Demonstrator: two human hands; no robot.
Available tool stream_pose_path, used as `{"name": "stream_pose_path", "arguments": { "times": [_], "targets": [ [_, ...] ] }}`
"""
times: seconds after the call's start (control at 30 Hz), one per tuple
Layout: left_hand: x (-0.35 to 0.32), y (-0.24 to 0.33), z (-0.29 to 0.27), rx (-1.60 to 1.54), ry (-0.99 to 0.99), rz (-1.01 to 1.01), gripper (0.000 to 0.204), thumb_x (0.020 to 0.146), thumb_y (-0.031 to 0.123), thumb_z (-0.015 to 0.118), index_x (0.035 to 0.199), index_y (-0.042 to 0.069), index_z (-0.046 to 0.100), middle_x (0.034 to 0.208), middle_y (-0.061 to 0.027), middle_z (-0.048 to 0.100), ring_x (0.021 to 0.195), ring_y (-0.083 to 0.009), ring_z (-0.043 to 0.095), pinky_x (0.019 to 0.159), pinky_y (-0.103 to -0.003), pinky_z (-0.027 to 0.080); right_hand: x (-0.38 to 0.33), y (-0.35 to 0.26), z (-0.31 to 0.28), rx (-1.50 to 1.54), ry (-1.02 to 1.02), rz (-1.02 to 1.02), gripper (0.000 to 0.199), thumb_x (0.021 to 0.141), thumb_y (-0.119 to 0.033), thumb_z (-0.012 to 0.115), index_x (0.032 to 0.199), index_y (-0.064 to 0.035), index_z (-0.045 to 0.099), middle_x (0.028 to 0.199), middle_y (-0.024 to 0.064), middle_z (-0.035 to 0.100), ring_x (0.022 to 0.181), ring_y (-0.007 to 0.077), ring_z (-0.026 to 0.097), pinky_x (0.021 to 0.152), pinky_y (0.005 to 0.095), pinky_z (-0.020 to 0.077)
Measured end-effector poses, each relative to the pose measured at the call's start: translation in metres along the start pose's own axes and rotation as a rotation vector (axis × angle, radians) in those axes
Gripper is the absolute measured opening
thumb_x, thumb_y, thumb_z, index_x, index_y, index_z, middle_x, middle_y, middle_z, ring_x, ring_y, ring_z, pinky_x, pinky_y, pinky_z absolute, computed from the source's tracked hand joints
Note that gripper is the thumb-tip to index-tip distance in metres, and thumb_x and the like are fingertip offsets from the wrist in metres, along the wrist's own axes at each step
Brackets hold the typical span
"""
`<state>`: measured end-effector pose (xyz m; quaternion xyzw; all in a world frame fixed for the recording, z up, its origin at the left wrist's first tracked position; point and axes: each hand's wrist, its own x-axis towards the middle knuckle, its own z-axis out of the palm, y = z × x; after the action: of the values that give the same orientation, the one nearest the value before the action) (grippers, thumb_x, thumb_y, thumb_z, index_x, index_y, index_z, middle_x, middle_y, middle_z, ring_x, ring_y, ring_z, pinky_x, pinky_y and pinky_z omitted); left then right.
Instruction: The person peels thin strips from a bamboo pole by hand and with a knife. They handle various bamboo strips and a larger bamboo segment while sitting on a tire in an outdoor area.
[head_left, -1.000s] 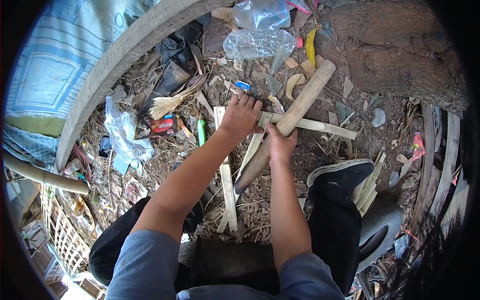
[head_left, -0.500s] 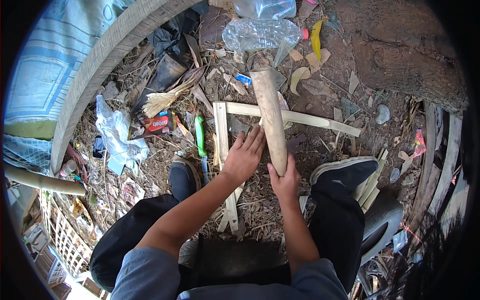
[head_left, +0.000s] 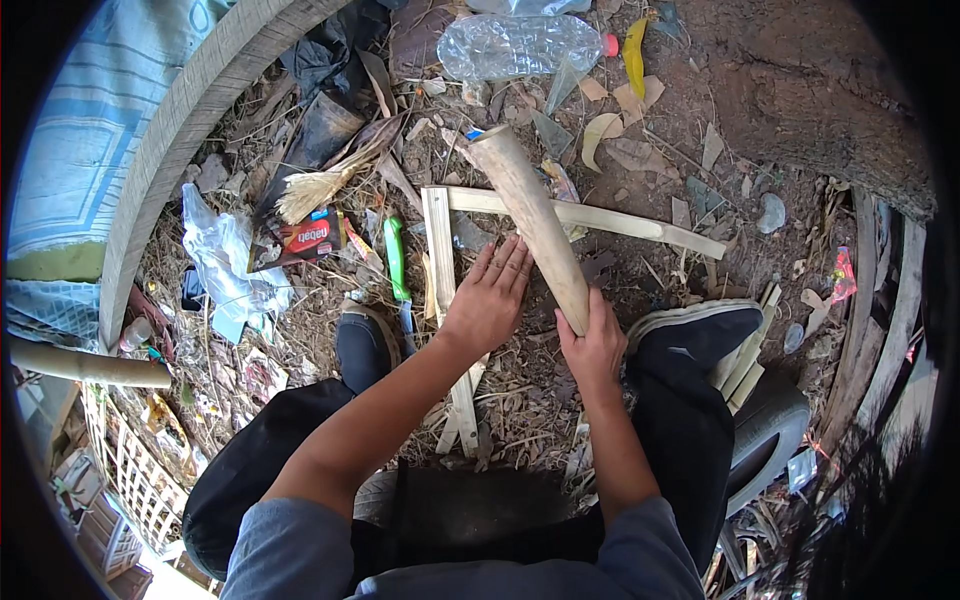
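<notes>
My right hand (head_left: 594, 348) is wrapped around the narrow lower end of a thick, tapering wooden club (head_left: 528, 212). The club tilts so its wide end points away and slightly left, over a pale split-wood slat (head_left: 635, 222). My left hand (head_left: 488, 302) lies palm down with fingers stretched out, its fingertips next to the club's side. Beneath that hand runs an upright slat (head_left: 438, 232), meeting the crosswise slat at its top end in a corner. What lies under the left palm is hidden. A green-handled knife (head_left: 394, 258) rests left of the upright slat.
Clear plastic bottles (head_left: 520, 48) lie at the far side. A log (head_left: 800, 90) fills the far right, and a curved wooden rim (head_left: 165, 160) bends along the left. A plastic bag (head_left: 225, 250), snack wrapper (head_left: 305, 238) and dry leaves litter the ground. A tyre (head_left: 770, 435) sits beside my right leg.
The club's wide end has swung left while my right hand shifted slightly right, so the club slants more. My left hand stays in nearly the same place.
</notes>
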<state>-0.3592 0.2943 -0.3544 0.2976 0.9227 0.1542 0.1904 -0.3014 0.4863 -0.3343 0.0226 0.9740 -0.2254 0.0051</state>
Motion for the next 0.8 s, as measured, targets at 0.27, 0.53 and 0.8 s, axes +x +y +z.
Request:
{"name": "stream_pose_path", "arguments": {
  "times": [0.27, 0.53, 0.8],
  "targets": [
    [-0.012, 0.017, -0.001, 0.181, -0.216, 0.032, 0.05, 0.093, 0.023, 0.05, 0.134, -0.006, 0.052, 0.139, -0.0192, 0.051, 0.137, -0.0321, 0.043, 0.122, -0.052, 0.017, 0.015, 0.003, -0.008, 0.001, -0.08, -0.091, 0.061, 0.067, -0.015, 0.08, 0.122, -0.0078, 0.054, 0.091, 0.0132, 0.062, 0.076, 0.035, 0.065, 0.065, 0.045, 0.0557],
    [-0.014, 0.01, 0.014, 0.041, -0.032, 0.049, 0.061, 0.094, 0.033, 0.053, 0.142, -0.002, 0.043, 0.149, -0.0216, 0.04, 0.144, -0.0323, 0.033, 0.119, -0.055, 0.02, 0.074, -0.015, -0.074, 0.199, -0.211, -0.28, 0.055, 0.06, -0.014, 0.082, 0.11, -0.008, 0.059, 0.095, 0.0125, 0.066, 0.08, 0.032, 0.068, 0.068, 0.041, 0.0571],
    [-0.006, 0.027, 0.006, 0.064, -0.223, -0.052, 0.06, 0.095, 0.026, 0.05, 0.145, -0.005, 0.039, 0.153, -0.0232, 0.038, 0.144, -0.0346, 0.035, 0.119, -0.054, 0.022, 0.111, 0.067, -0.078, -0.146, -0.349, -0.536, 0.056, 0.053, -0.018, 0.083, 0.104, -0.0109, 0.061, 0.083, 0.0068, 0.061, 0.072, 0.0269, 0.065, 0.065, 0.0389, 0.0545]
  ]
}}
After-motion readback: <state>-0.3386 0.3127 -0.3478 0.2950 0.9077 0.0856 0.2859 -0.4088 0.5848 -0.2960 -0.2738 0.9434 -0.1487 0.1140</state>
